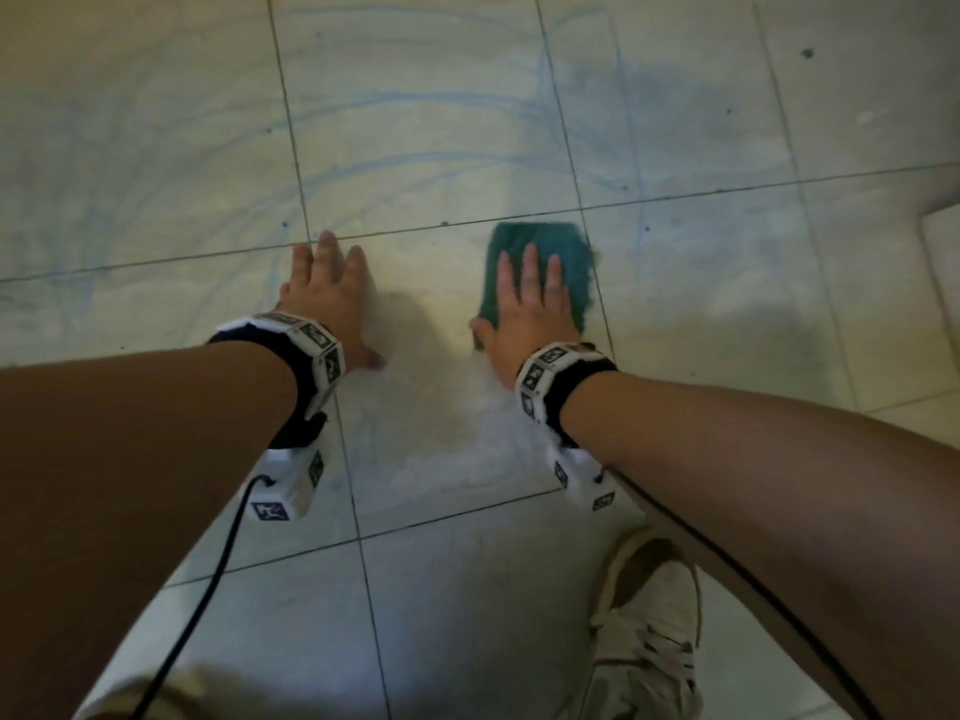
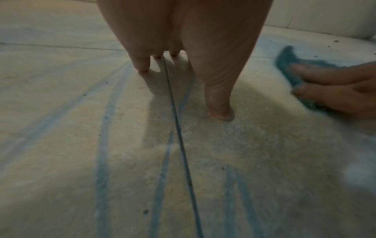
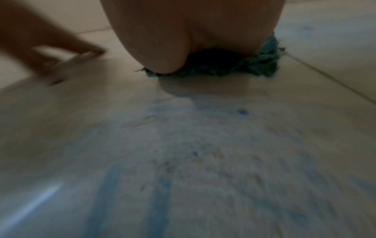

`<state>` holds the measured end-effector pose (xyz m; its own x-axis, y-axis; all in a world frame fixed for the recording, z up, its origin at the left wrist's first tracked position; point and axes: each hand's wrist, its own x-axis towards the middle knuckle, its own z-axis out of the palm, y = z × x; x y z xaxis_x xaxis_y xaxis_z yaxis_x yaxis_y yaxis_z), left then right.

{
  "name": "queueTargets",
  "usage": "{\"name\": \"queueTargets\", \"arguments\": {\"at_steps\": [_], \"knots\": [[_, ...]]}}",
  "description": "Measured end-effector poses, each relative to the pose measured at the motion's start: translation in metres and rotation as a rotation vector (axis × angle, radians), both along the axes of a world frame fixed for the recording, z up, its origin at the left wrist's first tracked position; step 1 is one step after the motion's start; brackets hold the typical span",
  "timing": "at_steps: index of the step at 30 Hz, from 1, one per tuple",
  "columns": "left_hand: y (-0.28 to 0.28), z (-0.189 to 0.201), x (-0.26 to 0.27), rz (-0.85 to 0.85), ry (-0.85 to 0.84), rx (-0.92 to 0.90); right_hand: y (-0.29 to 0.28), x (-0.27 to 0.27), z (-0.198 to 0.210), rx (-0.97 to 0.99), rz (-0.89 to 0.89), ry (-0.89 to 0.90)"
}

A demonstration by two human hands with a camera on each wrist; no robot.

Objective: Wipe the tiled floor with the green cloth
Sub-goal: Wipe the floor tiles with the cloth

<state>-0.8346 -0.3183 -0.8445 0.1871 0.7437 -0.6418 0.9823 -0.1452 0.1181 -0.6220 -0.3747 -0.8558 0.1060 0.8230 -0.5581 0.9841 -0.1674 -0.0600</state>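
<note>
The cloth (image 1: 540, 267) lies flat on the floor (image 1: 727, 283), just on my side of the cross grout line (image 1: 447, 228) and just left of the long joint that meets it. My right hand (image 1: 530, 314) rests on top of the cloth, fingers straight and slightly spread, palm pressing down; nothing is pinched. The cloth's far edge shows beyond my fingertips, and the right wrist view shows its near edge bunched under the heel of the hand.

My left hand (image 1: 327, 298) is left of the cloth, well apart from it, flat on bare tile with fingers spread, its tips at the same grout line. It holds nothing and serves as a brace.

Procedure, as I judge it:
- Keep the palm flat so pressure spreads over the whole cloth
- Push across the grout line toward the blue streaks (image 1: 415, 101) beyond it
- Overlap each pass
- Flatten the bunched near edge, or it may roll under
- Keep weight on the left hand
</note>
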Motion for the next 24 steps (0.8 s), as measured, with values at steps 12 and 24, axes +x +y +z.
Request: {"name": "queueTargets", "arguments": {"at_steps": [12, 24], "knots": [[0.022, 0.009, 0.004, 0.063, -0.011, 0.111, 0.042, -0.020, 0.000, -0.038, 0.180, 0.105], [0.084, 0.002, 0.009, 0.230, 0.035, 0.005, 0.153, 0.035, -0.013, 0.056, -0.238, -0.047]]}}
